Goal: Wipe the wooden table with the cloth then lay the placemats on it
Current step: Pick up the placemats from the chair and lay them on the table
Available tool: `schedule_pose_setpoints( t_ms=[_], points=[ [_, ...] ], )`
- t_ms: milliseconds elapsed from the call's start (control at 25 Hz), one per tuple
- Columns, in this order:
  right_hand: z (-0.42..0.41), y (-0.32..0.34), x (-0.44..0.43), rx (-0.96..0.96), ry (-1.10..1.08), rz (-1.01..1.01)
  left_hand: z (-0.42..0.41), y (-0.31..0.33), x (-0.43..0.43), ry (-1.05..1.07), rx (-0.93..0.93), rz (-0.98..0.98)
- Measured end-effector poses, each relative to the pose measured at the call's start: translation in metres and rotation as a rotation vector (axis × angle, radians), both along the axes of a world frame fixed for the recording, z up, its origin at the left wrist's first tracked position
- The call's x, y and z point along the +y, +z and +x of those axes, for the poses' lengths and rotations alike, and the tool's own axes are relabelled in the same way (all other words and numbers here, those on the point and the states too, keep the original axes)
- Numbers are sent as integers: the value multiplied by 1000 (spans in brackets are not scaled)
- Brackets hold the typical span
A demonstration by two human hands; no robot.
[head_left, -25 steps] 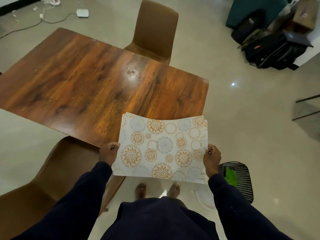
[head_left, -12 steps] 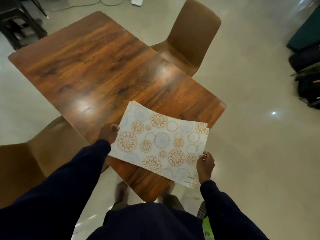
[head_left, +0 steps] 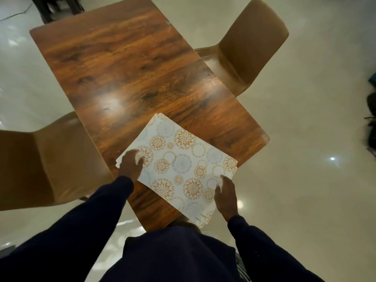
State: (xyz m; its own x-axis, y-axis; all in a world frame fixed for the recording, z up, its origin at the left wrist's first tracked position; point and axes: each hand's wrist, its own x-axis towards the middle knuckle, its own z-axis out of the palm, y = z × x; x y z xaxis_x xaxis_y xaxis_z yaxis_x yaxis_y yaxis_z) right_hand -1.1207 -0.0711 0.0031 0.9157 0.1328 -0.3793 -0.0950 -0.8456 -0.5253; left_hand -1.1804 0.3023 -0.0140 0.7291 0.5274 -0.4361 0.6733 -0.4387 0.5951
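The wooden table (head_left: 126, 64) runs away from me, its top bare and glossy with light glare. A stack of white placemats (head_left: 179, 165) with orange and grey round flower prints lies on the table's near corner, turned at an angle, its near right corner hanging past the edge. My left hand (head_left: 131, 165) grips the stack's left corner, fingers on top. At the near right edge, my right hand (head_left: 224, 196) holds the stack with fingers spread over the top sheet. No cloth is in view.
A brown chair (head_left: 250, 43) stands at the table's right side and another brown chair (head_left: 40, 159) at its left side, close to my left arm. Dark bags (head_left: 371, 123) lie at the right edge of the pale tiled floor. Dark furniture legs (head_left: 57, 7) stand beyond the table.
I have stepped up to the table's near corner. The placemats went from held in the air before me to lying on the tabletop, both hands still on them.
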Motion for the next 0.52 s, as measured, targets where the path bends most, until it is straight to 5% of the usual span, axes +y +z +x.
schedule_pose_setpoints(
  t_ms=[200,520],
  points=[
    [38,-27,21,-258,765,-138,-31,-25,-64,-184,28,133],
    [104,-48,76,-340,1223,-125,-17,-35,-129,-132,57,313]
  ],
)
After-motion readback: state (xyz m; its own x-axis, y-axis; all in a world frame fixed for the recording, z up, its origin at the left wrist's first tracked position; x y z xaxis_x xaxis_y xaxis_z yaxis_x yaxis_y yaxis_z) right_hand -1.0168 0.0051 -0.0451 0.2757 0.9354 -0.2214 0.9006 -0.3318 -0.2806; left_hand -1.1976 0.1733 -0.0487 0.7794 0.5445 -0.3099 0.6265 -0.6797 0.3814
